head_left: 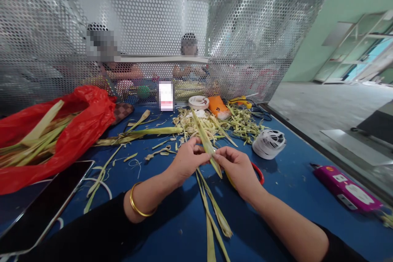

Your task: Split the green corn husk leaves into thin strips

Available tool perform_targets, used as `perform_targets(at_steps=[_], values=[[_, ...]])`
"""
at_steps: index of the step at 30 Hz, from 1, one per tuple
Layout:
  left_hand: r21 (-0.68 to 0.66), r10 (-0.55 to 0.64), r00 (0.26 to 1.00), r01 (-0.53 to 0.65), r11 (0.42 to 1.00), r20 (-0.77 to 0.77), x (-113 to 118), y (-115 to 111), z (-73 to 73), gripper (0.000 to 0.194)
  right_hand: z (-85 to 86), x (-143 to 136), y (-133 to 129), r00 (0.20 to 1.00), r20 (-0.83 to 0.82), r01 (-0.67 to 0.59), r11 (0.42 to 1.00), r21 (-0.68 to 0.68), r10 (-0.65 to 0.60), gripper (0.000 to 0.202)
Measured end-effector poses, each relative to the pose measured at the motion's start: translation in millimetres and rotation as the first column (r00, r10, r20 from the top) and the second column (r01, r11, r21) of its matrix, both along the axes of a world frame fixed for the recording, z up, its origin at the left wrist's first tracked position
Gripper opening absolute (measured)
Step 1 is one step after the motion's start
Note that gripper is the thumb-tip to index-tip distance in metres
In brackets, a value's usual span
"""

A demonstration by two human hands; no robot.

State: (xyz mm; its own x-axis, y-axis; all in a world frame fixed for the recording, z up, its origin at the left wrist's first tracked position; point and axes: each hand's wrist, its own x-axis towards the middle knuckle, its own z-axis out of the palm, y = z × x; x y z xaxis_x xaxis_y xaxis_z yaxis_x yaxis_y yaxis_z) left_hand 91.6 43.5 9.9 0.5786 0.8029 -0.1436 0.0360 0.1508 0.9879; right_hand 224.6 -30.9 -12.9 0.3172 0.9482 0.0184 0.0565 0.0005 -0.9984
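Observation:
A long pale green leaf strip (203,136) slants upward between my two hands over the blue table. My left hand (188,159) pinches it from the left, with a gold bangle on that wrist. My right hand (238,170) closes its thumb and fingers on the strip's lower part. Beside and under my right hand, a red loop and a yellow edge of some tool (258,173) show, mostly hidden. Several narrow leaf strips (209,213) hang or lie below my hands. Behind them spreads a pile of leaf scraps (192,125).
A red plastic bag (92,110) of leaves and a dark tablet (52,208) are at left. A white roll (267,145) and purple box (346,188) are at right. Tape (198,102) and an orange packet (218,107) lie behind; people sit beyond a perforated screen (138,20).

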Motion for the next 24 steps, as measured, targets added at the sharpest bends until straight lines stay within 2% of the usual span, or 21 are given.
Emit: perform_targets(at_steps=[3,6,8,11,13,18,24], values=[[-0.034,0.021,0.999,-0.022,0.999,-0.026,0,0,0.5,0.029,-0.1,2,0,0.992,0.112,0.054,0.998,0.032,-0.057,0.021],[-0.086,0.062,0.998,-0.064,0.994,-0.03,-1,1,1.0,0.021,-0.6,4,0,0.985,0.153,0.072,0.997,0.035,-0.077,0.02],[-0.085,0.073,0.997,-0.072,0.994,0.001,-2,2,0.9,0.016,-1.3,3,0,0.985,0.169,0.023,1.0,0.009,-0.025,0.019],[-0.037,0.144,0.99,-0.144,0.989,-0.006,-2,2,0.2,0.015,-1.6,0,-1,0.978,0.194,-0.072,0.997,-0.021,0.074,0.018],[-0.008,0.182,0.982,-0.182,0.983,-0.046,0,-1,0.2,0.009,-1.0,-1,-1,0.97,0.234,-0.071,0.997,0.007,0.067,0.016],[0.038,0.159,0.983,-0.156,0.987,-0.096,3,-8,1.4,0.008,0.4,1,-2,0.92,0.393,-0.015,0.999,0.049,-0.005,0.018],[0.003,0.119,0.984,-0.12,0.993,-0.131,3,-8,-0.4,0.007,0.4,2,-3,0.845,0.534,0.007,0.999,0.049,-0.032,0.018]])
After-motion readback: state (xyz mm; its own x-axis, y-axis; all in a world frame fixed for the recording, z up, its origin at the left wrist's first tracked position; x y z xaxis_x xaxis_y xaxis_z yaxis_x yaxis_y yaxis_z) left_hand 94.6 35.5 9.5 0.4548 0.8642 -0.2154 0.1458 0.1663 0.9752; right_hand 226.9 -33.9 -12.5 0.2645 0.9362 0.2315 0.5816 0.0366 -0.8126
